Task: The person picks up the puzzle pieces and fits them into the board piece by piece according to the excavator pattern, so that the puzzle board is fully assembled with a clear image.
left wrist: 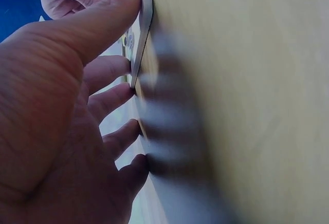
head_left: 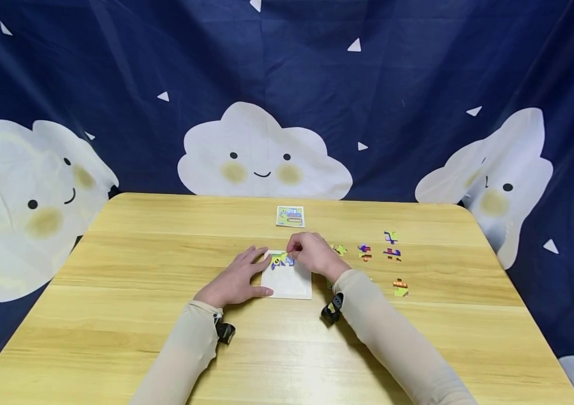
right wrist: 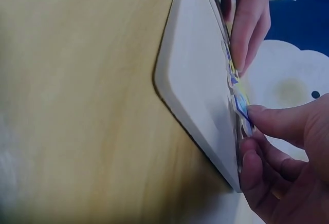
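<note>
A white puzzle board lies on the table, with joined puzzle pieces in yellow, green and blue along its far side. My left hand rests at the board's left side, fingers spread; in the left wrist view its thumb lies along the board's edge. Over the far right corner, my right hand pinches a puzzle piece between thumb and fingers, beside the joined ones. The right fingers cover part of that piece.
Behind the board lies a picture card of a blue vehicle. Several loose pieces are scattered to the right, among them an orange-and-green one, a striped one and a purple-and-red one. A cloud-patterned curtain hangs behind the table.
</note>
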The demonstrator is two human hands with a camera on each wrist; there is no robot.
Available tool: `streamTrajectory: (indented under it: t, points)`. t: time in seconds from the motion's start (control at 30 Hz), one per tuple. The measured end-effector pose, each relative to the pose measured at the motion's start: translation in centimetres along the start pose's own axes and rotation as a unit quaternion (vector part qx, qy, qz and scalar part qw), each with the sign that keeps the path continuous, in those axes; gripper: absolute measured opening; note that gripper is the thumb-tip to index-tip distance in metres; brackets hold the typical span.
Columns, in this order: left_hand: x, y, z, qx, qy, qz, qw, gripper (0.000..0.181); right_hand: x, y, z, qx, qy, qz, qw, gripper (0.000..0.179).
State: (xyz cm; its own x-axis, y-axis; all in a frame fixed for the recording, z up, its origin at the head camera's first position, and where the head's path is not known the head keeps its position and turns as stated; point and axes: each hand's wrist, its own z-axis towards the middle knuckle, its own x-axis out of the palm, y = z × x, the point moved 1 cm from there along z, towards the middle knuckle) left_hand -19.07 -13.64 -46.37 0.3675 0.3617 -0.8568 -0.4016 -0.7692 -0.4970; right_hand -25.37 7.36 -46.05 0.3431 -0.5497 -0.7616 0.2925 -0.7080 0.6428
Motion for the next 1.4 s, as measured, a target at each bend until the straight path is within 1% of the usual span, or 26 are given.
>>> streamTrajectory:
  t: [0.17,0.43,0.6,0.73,0.8,0.83,0.9,0.97,1.03,1.17,1.23,1.3,1.4]
  points:
    - [0.0,0.0,-0.1,0.0,0.001,-0.001,1.0,0.079,0.3,0.2,0.1,-0.002,-0.001,-0.018,0.9998,0.004]
    - [0.0,-0.1,-0.1,0.004,-0.003,0.002,1.0,0.078,0.7,0.2,0.0,0.002,-0.015,-0.041,0.9991,0.007]
    - [0.1,-0.2,0.0,0.009,-0.002,-0.001,1.0,0.078,0.5,0.1,-0.1,-0.003,-0.01,-0.043,0.999,0.007]
    - [0.1,-0.1,0.0,0.0,0.003,0.0,1.0,0.08,0.0,0.1,-0.5,-0.021,-0.003,-0.013,0.9997,0.001]
    - [0.1,0.0,0.0,-0.003,0.003,0.003,1.0,0.08,-0.4,0.0,-0.8,-0.038,-0.002,0.001,0.9993,0.005]
    - [0.1,0.1,0.0,-0.006,0.004,0.006,1.0,0.081,-0.6,0.0,-1.1,-0.051,-0.002,0.001,0.9987,0.008]
    - [0.1,0.1,0.0,-0.008,0.004,0.007,0.9999,0.081,-1.1,-0.2,-1.6,-0.078,0.003,-0.024,0.9966,0.013]
    - [0.1,0.1,-0.1,-0.008,0.005,0.007,0.9999,0.081,-1.4,-0.3,-2.1,-0.114,0.014,-0.056,0.9918,0.017]
    - [0.2,0.0,-0.1,-0.008,0.006,0.007,0.9999,0.081,-1.6,-0.5,-2.6,-0.153,0.028,-0.098,0.9829,0.02]
    - [0.2,0.0,0.0,-0.005,0.005,0.007,0.9999,0.081,-1.5,-0.7,-3.3,-0.234,0.055,-0.168,0.956,0.028]
    - [0.2,0.0,0.0,-0.004,0.005,0.008,1.0,0.08,-1.4,-0.7,-3.5,-0.26,0.062,-0.201,0.9424,0.032]
    - [0.1,0.0,-0.1,-0.004,0.006,0.009,0.9999,0.081,-1.2,-0.7,-3.7,-0.268,0.068,-0.223,0.9346,0.035]
    - [0.1,0.0,-0.1,-0.002,0.007,0.008,0.9999,0.081,-1.2,-0.6,-3.8,-0.256,0.081,-0.242,0.9323,0.038]
